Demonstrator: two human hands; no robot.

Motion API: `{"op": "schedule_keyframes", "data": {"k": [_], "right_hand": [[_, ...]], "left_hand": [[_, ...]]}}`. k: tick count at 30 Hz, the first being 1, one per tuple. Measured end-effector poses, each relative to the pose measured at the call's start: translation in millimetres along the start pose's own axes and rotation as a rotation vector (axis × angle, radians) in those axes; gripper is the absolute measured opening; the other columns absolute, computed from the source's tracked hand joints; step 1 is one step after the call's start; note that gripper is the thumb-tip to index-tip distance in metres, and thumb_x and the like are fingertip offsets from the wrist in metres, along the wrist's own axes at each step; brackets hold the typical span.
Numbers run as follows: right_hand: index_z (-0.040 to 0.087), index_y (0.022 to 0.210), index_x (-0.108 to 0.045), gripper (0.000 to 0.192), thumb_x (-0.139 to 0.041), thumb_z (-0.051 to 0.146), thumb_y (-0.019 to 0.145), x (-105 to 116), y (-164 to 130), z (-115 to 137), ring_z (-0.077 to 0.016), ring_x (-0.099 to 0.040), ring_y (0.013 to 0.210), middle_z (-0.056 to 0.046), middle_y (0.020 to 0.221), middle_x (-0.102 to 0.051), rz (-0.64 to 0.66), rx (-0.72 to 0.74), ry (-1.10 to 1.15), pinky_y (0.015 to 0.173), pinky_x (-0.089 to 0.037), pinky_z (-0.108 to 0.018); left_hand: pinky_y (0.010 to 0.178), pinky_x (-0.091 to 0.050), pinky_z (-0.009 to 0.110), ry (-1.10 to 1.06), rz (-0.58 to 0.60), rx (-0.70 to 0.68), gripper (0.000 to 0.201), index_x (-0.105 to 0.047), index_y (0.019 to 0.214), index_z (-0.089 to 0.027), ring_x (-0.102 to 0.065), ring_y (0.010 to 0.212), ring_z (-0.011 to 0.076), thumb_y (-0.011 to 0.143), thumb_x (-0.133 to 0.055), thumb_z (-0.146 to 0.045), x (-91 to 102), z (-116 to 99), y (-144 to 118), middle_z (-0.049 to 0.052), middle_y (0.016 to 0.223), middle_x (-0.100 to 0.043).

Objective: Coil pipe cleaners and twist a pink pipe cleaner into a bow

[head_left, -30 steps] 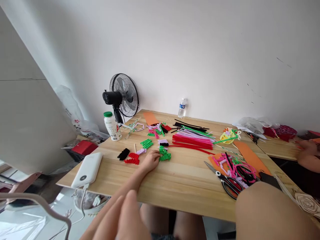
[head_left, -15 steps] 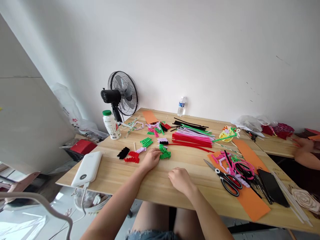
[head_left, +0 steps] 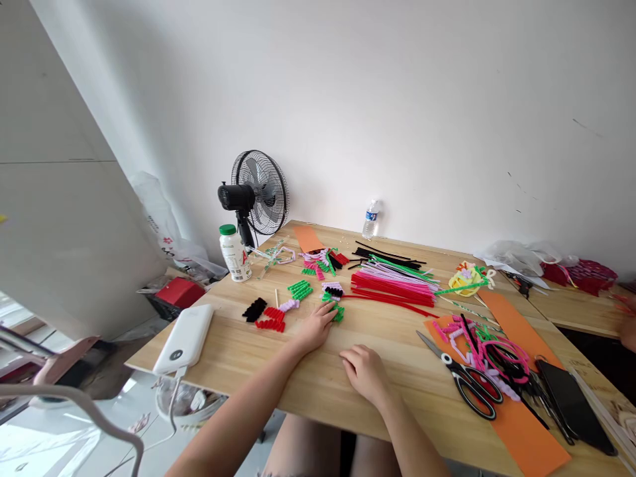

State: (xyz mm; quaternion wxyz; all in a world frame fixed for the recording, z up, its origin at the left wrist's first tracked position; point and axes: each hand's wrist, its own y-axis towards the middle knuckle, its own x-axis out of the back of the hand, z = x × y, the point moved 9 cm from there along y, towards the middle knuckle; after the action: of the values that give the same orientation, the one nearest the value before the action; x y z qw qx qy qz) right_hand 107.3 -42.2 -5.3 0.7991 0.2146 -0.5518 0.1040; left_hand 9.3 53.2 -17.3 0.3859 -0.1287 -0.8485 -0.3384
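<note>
Green coiled pipe-cleaner pieces [head_left: 336,311] lie mid-desk [head_left: 308,371] under our left hand's [head_left: 315,329] open fingertips, our right hand [head_left: 366,372] resting loosely curled and empty nearby; several coils are finished, while many straight pipe cleaners [head_left: 392,283] remain unwound.

Two bare forearms with no sleeves, watch, bracelets or rings visible. The left hand [head_left: 314,331] and the right hand [head_left: 365,374] are bare, without gloves. Below the hands, bare thighs show, with a frayed pale denim hem just visible at the bottom edge.
</note>
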Motion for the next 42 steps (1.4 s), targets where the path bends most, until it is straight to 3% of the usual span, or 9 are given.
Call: {"op": "schedule_keyframes", "data": {"k": [5,10,13,18,22,26,30,36,42], "right_hand": [[0.023,0.097,-0.067,0.024,-0.047,0.017,0.086,-1.1,-0.5,-2.1,-0.0185,-0.058,0.082,-0.005,0.084,-0.065,0.009,-0.007,-0.001,0.075,-0.044,-0.028],[0.023,0.097,-0.067,0.024,-0.047,0.017,0.086,-1.2,-0.5,-1.9,-0.0183,-0.058,0.082,-0.005,0.084,-0.065,0.014,-0.012,0.008,0.075,-0.044,-0.027],[0.023,0.097,-0.067,0.024,-0.047,0.017,0.086,-0.9,-0.5,-2.0,-0.0186,-0.058,0.082,-0.005,0.085,-0.065,0.014,-0.011,0.01,0.075,-0.044,-0.027],[0.023,0.096,-0.067,0.023,-0.048,0.016,0.084,-0.1,-1.7,-5.7,-0.0184,-0.058,0.083,-0.005,0.085,-0.065,0.007,-0.019,0.033,0.075,-0.044,-0.027],[0.023,0.095,-0.067,0.024,-0.047,0.014,0.084,-1.8,-0.4,-6.0,-0.0176,-0.059,0.083,-0.004,0.085,-0.066,0.017,-0.023,0.045,0.075,-0.044,-0.026],[0.022,0.099,-0.067,0.026,-0.046,0.015,0.085,-2.8,1.2,-3.2,-0.0184,-0.058,0.084,-0.005,0.087,-0.066,0.017,-0.021,0.02,0.077,-0.043,-0.027],[0.023,0.098,-0.067,0.025,-0.046,0.015,0.085,-2.1,-1.0,-5.0,-0.0183,-0.058,0.084,-0.005,0.089,-0.066,0.012,-0.029,0.041,0.077,-0.044,-0.027],[0.022,0.095,-0.067,0.023,-0.048,0.015,0.084,-1.4,-2.4,-4.9,-0.0179,-0.057,0.085,-0.004,0.086,-0.065,0.019,-0.013,0.034,0.077,-0.043,-0.026],[0.022,0.096,-0.066,0.023,-0.047,0.015,0.085,-0.7,-2.6,-3.2,-0.0176,-0.057,0.085,-0.004,0.087,-0.065,0.039,-0.017,0.017,0.077,-0.042,-0.026]], "left_hand": [[0.101,-0.037,0.048,-0.025,-0.103,0.098,0.056,-0.05,0.126,-0.018,-0.038,0.126,0.0319,0.071,-0.062,-0.019,14.7,14.0,-3.0,0.017,0.136,-0.04],[0.099,-0.04,0.043,-0.076,-0.033,0.051,0.045,-0.058,0.116,-0.019,-0.047,0.117,0.0271,0.071,-0.061,-0.017,14.0,15.8,-0.4,0.013,0.123,-0.052],[0.096,-0.042,0.043,-0.011,-0.085,0.105,0.044,-0.058,0.115,-0.017,-0.049,0.113,0.0276,0.071,-0.06,-0.017,26.6,20.7,-0.7,0.015,0.121,-0.052],[0.105,-0.016,0.058,0.365,-0.202,0.293,0.033,-0.061,0.108,-0.025,-0.031,0.127,0.0357,0.075,-0.057,-0.024,67.1,31.4,-34.1,0.01,0.125,-0.053],[0.102,-0.006,0.063,0.578,-0.145,0.642,0.061,-0.047,0.128,-0.021,-0.006,0.134,0.0421,0.073,-0.055,-0.046,91.4,66.5,-77.1,0.013,0.146,-0.026],[0.097,-0.013,0.065,0.541,0.012,0.84,0.099,-0.018,0.143,-0.015,0.002,0.133,0.0452,0.065,-0.05,-0.067,93.7,101.7,-83.9,0.019,0.15,0.001],[0.099,-0.017,0.06,0.524,0.077,0.711,0.09,-0.025,0.141,-0.023,-0.008,0.134,0.0421,0.067,-0.049,-0.068,84.4,105.2,-55.8,0.017,0.15,-0.007],[0.101,-0.024,0.047,0.548,-0.063,0.628,0.043,-0.066,0.104,-0.027,-0.027,0.127,0.0311,0.079,-0.045,-0.055,85.1,102.9,-41.4,0.01,0.137,-0.037],[0.094,-0.034,0.038,0.529,-0.15,0.623,0.039,-0.069,0.096,-0.023,-0.041,0.115,0.0277,0.082,-0.044,-0.048,94.6,123.7,-39.1,0.011,0.122,-0.05]]}}
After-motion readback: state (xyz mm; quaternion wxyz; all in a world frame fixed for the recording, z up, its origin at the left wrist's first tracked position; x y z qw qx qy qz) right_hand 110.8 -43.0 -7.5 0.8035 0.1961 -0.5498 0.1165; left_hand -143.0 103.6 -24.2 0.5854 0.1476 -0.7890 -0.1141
